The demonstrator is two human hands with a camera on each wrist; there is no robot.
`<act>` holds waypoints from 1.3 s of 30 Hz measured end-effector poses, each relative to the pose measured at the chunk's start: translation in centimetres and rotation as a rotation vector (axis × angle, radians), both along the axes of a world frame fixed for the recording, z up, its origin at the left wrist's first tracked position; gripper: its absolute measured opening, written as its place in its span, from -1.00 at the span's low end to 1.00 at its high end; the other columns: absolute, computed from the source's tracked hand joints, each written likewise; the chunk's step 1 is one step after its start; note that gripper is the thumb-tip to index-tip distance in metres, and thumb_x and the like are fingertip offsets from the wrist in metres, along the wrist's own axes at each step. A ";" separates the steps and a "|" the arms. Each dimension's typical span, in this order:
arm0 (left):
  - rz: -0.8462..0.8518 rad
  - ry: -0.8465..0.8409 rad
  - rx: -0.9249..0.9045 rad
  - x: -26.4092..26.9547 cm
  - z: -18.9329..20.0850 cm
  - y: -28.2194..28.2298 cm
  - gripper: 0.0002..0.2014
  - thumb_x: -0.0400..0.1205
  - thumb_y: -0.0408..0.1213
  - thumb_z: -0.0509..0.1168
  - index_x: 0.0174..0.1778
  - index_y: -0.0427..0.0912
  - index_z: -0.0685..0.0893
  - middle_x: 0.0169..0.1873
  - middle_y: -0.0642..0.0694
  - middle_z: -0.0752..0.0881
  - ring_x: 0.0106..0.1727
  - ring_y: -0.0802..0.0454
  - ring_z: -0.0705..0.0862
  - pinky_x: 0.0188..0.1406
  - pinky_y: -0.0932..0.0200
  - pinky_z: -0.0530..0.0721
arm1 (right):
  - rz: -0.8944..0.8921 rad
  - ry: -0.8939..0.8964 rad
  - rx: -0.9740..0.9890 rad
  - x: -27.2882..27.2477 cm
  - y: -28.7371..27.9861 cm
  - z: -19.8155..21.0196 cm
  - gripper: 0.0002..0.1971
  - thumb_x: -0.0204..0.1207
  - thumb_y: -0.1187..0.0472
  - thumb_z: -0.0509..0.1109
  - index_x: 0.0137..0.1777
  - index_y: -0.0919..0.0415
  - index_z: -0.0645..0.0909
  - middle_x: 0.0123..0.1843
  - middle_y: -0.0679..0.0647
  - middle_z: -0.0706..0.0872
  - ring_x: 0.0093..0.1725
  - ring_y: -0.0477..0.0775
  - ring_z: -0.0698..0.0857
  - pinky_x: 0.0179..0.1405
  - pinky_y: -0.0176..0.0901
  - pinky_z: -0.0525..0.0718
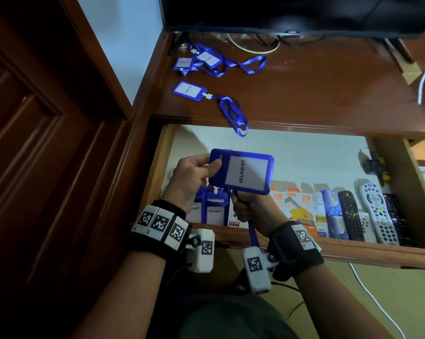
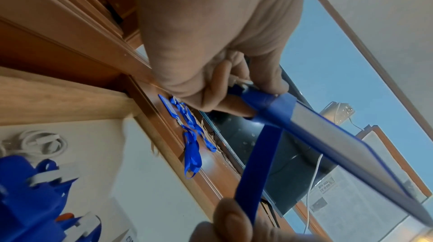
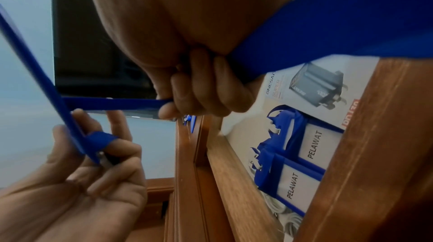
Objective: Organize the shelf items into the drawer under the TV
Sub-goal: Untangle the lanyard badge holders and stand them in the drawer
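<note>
A blue badge holder (image 1: pixel 243 171) marked PELAWAT hangs over the open drawer (image 1: pixel 304 245). My left hand (image 1: pixel 196 174) pinches its top end (image 2: pixel 264 103) between thumb and fingers. My right hand (image 1: pixel 253 211), just below the badge, grips its blue lanyard (image 1: pixel 252 234), which runs taut from my fist (image 3: pixel 199 94) to the badge (image 3: pixel 42 72). Two more PELAWAT badges (image 1: pixel 210 211) lie at the drawer's left front (image 3: pixel 302 164). On the shelf lie one badge with lanyard (image 1: pixel 190 90) and a tangled pair of badges (image 1: pixel 201 60).
The drawer holds charger boxes (image 1: pixel 299 206), small cartons (image 1: pixel 331 211), several remotes (image 1: pixel 375 211) and a white cable coil (image 2: pixel 39 140). A TV (image 1: pixel 292 13) stands on the shelf (image 1: pixel 328 94) above. A wooden door (image 1: pixel 35 143) is to the left. A white cable (image 1: pixel 375 299) crosses the floor.
</note>
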State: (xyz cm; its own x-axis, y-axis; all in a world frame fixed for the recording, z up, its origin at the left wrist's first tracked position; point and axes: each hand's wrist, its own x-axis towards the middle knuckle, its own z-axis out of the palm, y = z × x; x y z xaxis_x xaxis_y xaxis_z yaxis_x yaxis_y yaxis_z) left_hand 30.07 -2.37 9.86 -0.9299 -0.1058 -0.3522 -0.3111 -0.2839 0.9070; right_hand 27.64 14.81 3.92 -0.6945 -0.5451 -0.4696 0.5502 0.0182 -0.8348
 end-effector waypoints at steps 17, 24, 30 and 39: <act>0.161 0.041 -0.105 -5.7 0.0 0.5 -0.86 0.62 -0.24 0.36 -0.01 -0.17 0.79 -0.17 -0.17 0.71 -0.26 -0.13 0.28 -0.45 0.20 0.19 | -0.024 0.146 -0.275 -4.7 -1.1 1.6 -0.61 0.38 0.35 0.09 0.14 0.48 0.56 -0.21 0.39 0.66 -0.19 0.29 0.68 -0.13 -0.08 0.67; 0.218 0.074 -0.131 -8.4 0.8 1.3 -0.87 0.65 -0.34 0.32 0.02 -0.20 0.76 -0.23 -0.06 0.73 -0.47 0.26 0.46 -0.46 0.30 0.34 | -0.057 0.231 -0.003 -5.9 -1.3 3.0 -0.75 0.67 0.34 0.16 -0.22 0.35 0.56 -0.50 0.07 0.25 -0.50 -0.01 0.18 -0.53 -0.28 0.17; 0.155 0.127 -0.264 -9.7 0.4 2.6 -0.92 0.60 -0.39 0.35 -0.12 -0.20 0.76 -0.48 0.13 0.70 -0.43 0.30 0.55 -0.34 0.40 0.53 | -0.034 0.286 0.059 -5.9 -0.4 5.2 -0.65 0.71 0.25 0.17 -0.32 0.32 0.54 -0.54 0.08 0.28 -0.58 -0.02 0.18 -0.60 -0.30 0.13; -0.172 0.186 -0.629 -10.7 -0.7 3.7 -0.73 0.37 -0.11 0.45 -0.12 -0.19 0.83 -0.28 -0.26 0.80 -0.25 -0.15 0.74 -0.03 -0.10 0.69 | -0.454 0.217 -0.057 -7.6 1.5 7.2 -0.66 0.68 0.29 0.17 -0.38 0.29 0.47 -0.64 -0.03 0.20 -0.65 -0.10 0.09 -0.59 -0.32 -0.01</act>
State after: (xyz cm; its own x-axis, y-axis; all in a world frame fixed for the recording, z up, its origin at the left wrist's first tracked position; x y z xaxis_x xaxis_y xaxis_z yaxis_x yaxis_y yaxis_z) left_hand 19.40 1.32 9.16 -0.9910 -0.0835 -0.1049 -0.1280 0.3547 0.9262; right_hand 20.04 16.34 11.12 -0.9458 -0.1861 -0.2661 0.3055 -0.2317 -0.9236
